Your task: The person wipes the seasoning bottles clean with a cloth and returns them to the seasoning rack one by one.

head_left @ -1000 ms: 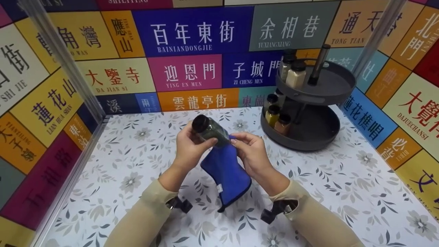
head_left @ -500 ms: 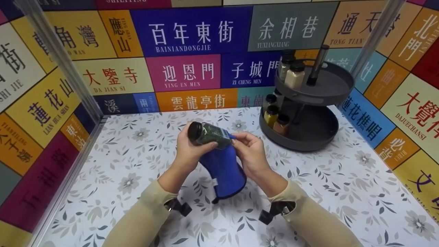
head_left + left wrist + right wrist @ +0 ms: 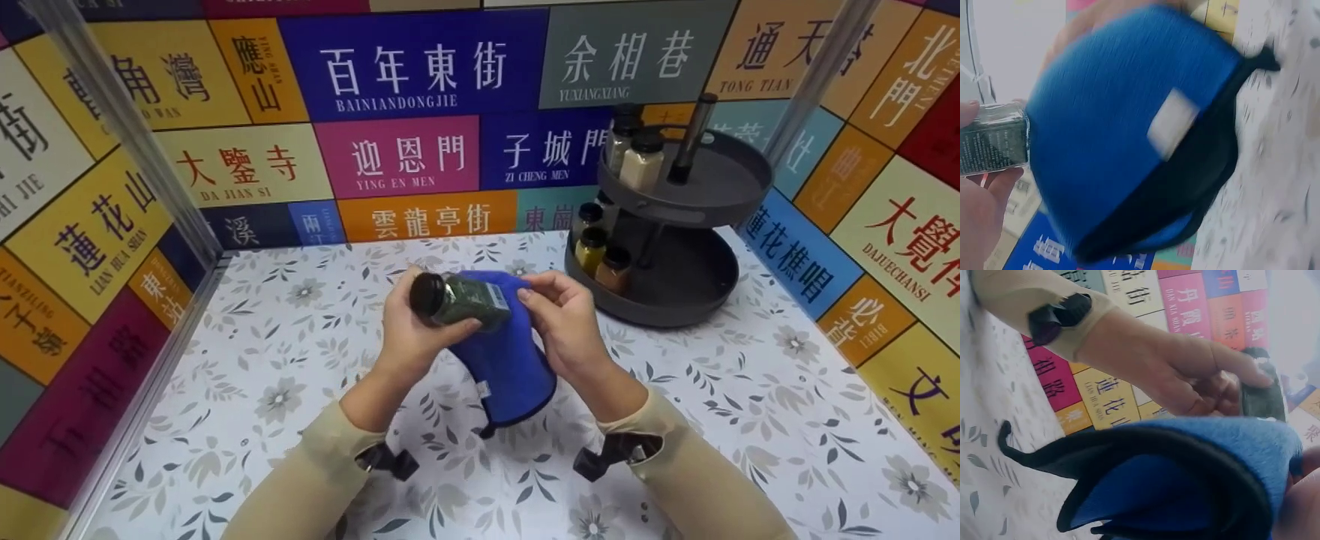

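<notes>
My left hand (image 3: pixel 414 328) grips a clear jar of green dried herbs (image 3: pixel 474 301) with a black lid, tilted so the lid points left. From my right hand (image 3: pixel 561 315), whose thumb and fingers pinch its upper edge, hangs a blue cloth (image 3: pixel 510 375) with dark edging and a small white tag. The cloth lies behind and against the jar's base end. In the left wrist view the cloth (image 3: pixel 1106 124) fills the middle, and the jar's printed label (image 3: pixel 994 143) shows at the left. The right wrist view has the cloth's folds (image 3: pixel 1196 439) below the jar.
A dark grey two-tier round rack (image 3: pixel 660 311) stands at the back right. Small black-lidded spice jars (image 3: pixel 642 161) sit on both of its tiers. Panels with printed signs (image 3: pixel 412 67) enclose the floral-patterned tabletop (image 3: pixel 292 465) at the back and sides.
The jar has turned from steeply tilted to nearly level. The cloth's upper part has come up behind the jar, while my right hand has shifted slightly right with it.
</notes>
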### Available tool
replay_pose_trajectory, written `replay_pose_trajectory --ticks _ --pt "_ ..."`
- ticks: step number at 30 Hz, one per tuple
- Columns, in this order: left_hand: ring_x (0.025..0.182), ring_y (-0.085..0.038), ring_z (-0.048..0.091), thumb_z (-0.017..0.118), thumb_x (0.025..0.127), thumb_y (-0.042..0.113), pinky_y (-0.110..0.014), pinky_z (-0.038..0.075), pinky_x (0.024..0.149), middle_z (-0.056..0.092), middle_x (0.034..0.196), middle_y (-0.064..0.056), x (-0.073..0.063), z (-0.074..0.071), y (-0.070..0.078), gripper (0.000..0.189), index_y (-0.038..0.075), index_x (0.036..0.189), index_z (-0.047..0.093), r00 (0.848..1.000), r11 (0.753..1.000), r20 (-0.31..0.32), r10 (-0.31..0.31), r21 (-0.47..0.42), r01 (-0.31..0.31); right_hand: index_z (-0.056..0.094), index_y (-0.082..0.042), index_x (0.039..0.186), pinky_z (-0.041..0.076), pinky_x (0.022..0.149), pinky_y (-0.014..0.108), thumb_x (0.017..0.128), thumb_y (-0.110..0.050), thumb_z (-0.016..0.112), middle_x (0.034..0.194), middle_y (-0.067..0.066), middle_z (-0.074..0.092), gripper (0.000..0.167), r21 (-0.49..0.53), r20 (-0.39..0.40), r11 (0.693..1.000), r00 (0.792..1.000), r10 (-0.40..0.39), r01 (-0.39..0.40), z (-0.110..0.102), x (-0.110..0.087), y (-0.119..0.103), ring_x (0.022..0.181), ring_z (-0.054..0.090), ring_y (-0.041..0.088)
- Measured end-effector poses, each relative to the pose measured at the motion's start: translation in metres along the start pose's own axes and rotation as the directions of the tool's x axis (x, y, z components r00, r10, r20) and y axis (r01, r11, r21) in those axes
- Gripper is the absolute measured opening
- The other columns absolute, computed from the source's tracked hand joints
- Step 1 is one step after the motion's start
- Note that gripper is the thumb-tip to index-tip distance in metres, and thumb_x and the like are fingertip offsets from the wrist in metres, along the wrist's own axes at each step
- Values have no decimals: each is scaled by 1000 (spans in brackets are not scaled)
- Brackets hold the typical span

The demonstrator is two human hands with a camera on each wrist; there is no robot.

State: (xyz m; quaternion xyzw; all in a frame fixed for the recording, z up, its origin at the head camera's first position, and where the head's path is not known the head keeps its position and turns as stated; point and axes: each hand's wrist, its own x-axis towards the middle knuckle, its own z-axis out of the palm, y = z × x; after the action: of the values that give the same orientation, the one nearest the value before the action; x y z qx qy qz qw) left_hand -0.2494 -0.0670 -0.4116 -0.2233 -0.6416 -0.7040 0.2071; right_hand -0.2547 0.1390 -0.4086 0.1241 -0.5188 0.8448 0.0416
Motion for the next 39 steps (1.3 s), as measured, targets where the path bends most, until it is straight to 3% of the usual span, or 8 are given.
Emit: replay_pose_trajectory --ticks 5,11,19,26,31,39 --pt "100 -16 69 97 66 -1 -29 59 90 69 106 -2 -5 7 -2 58 -8 107 56 999 1000 -20 29 12 -29 73 -9 98 59 72 23 98 16 58 93 2 75 29 -25 30 1000 1000 8 -7 -1 2 2 83 71 10" --pt "106 -18 67 93 71 -3 -29 57 97 68 113 -3 0 1 -7 58 -4 118 58 997 998 -75 -15 -68 10 74 -9 100 62 72 26 99 14 58 93 3 76 27 -54 113 998 993 33 -27 -4 -1 -2 82 73 12" --pt "104 -20 70 99 68 6 -31 60 94 69 110 -7 -4 6 -5 62 -4 114 58 998 995 -40 -49 -91 45 73 -8 98 59 72 21 97 15 58 91 1 75 27 -12 -18 1000 1000 -13 13 1 0 6 82 70 10" --pt "103 -17 68 97 66 -1 -29 58 95 69 110 -3 -1 7 -3 60 -3 114 60 995 998 -91 -34 -53 30 70 -7 94 57 67 23 96 15 60 89 1 76 24 -27 28 995 995 97 -97 5 -6 19 76 69 10" --pt "103 -18 67 97 68 1 -29 58 95 69 111 -6 1 4 -3 61 -5 118 60 995 1000 -97 -2 -32 -1 72 -9 94 57 68 22 96 15 59 89 2 75 28 -7 6 997 997 77 -77 7 -8 11 78 70 9" --pt "102 -20 69 98 69 2 -30 61 91 68 109 -8 -5 9 -6 61 -5 115 58 997 998 -67 -38 -58 34 73 -9 98 59 76 20 100 12 59 93 1 75 24 22 -90 999 995 40 -39 7 -6 6 84 71 10"
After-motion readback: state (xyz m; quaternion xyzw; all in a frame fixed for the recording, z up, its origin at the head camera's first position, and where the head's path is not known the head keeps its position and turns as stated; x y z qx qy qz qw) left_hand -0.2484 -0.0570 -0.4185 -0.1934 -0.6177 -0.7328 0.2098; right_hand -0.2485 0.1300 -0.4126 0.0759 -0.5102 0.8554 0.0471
